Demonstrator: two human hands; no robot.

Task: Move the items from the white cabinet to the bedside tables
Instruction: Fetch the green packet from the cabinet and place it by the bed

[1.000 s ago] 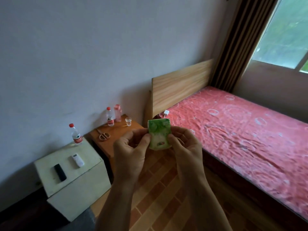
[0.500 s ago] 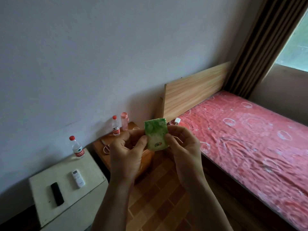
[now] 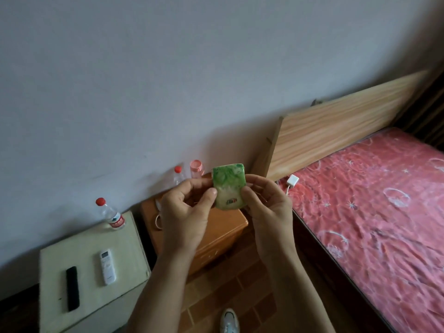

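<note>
A small green and white tissue pack (image 3: 229,188) is held up in front of me, above the orange wooden bedside table (image 3: 216,227). My left hand (image 3: 185,212) pinches its left edge and my right hand (image 3: 266,207) pinches its right edge. To the left stands the white cabinet (image 3: 125,236). On its top lie a black remote (image 3: 72,288) and a white remote (image 3: 107,266), with a red-capped water bottle (image 3: 111,215) standing at its back. On the bedside table stand another red-capped bottle (image 3: 178,175) and a pink cup (image 3: 197,168), and scissors (image 3: 157,218) lie partly behind my left hand.
A bed with a red patterned cover (image 3: 374,207) and a wooden headboard (image 3: 341,131) fills the right side. A white charger (image 3: 292,180) lies on the bed's corner. Brown tiled floor (image 3: 230,289) runs between the furniture, with my shoe (image 3: 229,320) at the bottom.
The view has swung left and down, closer to the cabinet and bedside table. Both hands keep holding the tissue pack, now over the bedside table.
</note>
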